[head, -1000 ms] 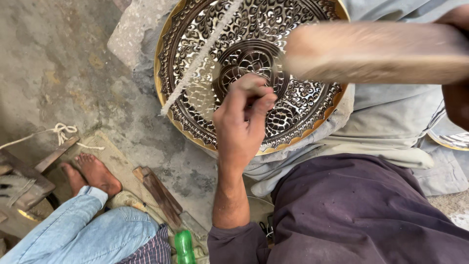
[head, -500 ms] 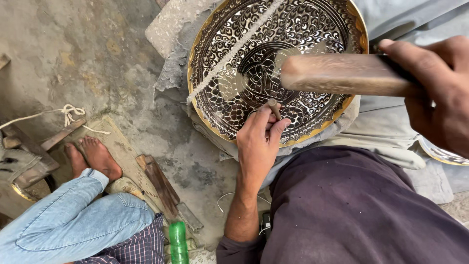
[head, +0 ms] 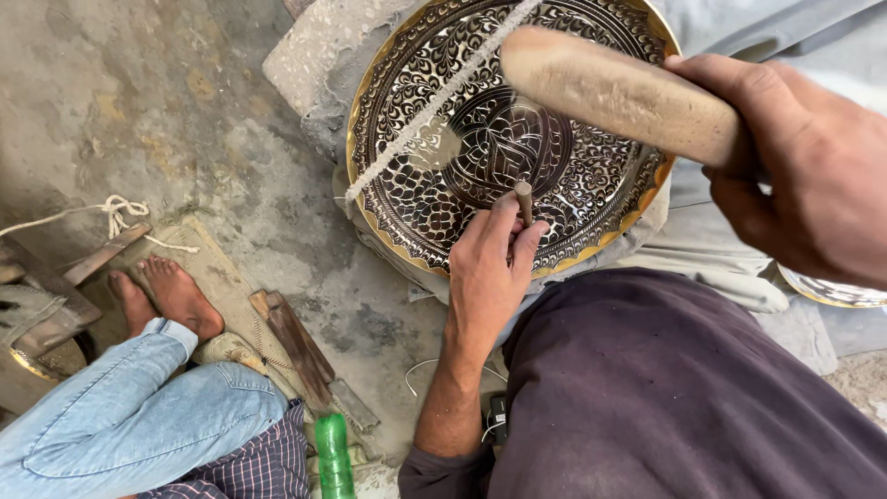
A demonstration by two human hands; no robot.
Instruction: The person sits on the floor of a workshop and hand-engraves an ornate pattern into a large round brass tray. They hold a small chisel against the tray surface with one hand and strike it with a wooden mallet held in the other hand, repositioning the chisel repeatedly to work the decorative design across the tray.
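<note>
Left hand (head: 487, 268) pinches a thin metal chisel (head: 523, 200) upright on the round engraved brass plate (head: 420, 199), which rests on grey cloth (head: 711, 245). Right hand (head: 813, 166) grips a raised wooden mallet (head: 619, 92) above the plate.

The concrete floor (head: 139, 83) bears a stone block (head: 314, 69), wood scraps (head: 300, 342) (flat) and white cord (head: 115, 214).

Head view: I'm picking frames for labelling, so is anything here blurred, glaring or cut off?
Head view: the wooden mallet in the right hand looks soft, close to the lens; a bright glare streak crosses the engraved plate; the left hand and its chisel are sharp; the right hand runs off the frame edge.
</note>
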